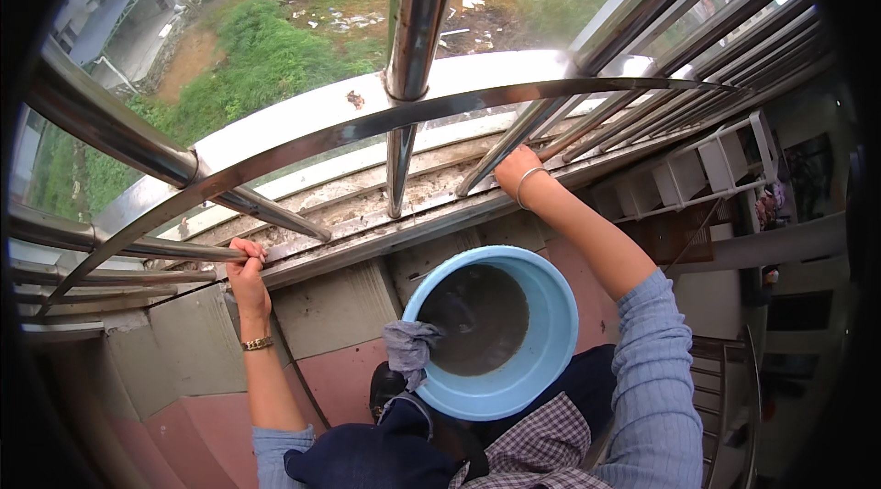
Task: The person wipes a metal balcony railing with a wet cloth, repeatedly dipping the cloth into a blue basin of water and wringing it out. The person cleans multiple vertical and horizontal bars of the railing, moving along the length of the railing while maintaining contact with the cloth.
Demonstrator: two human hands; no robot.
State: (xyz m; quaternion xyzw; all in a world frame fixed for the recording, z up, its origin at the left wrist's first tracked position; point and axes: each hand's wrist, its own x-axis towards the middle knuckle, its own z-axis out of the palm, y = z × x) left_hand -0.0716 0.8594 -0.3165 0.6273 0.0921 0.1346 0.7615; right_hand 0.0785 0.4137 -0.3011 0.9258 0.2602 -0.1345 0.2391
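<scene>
My left hand (pixel 249 282), with a gold-toned bracelet watch at the wrist, is closed around the lower end of a stainless steel window bar (pixel 186 249). My right hand (pixel 517 174), wearing a silver bangle, reaches down to the window sill beside the foot of another bar (pixel 499 153). Its fingertips are hidden, so what they hold does not show. Brown grime and crumbs coat the sill track (pixel 358 203) between the hands. Below, a light blue plastic basin (pixel 550 351) contains dark, murky water (pixel 475 324). A wet grey cloth (pixel 409 351) drapes over its left rim.
A curved metal crossbar (pixel 310 138) ties the window bars together. Pink and grey tiles (pixel 330 310) lie under the sill. At right are a white rack (pixel 702 172) and a metal railing (pixel 723 386). Outside, grass (pixel 275 55) and scattered litter appear.
</scene>
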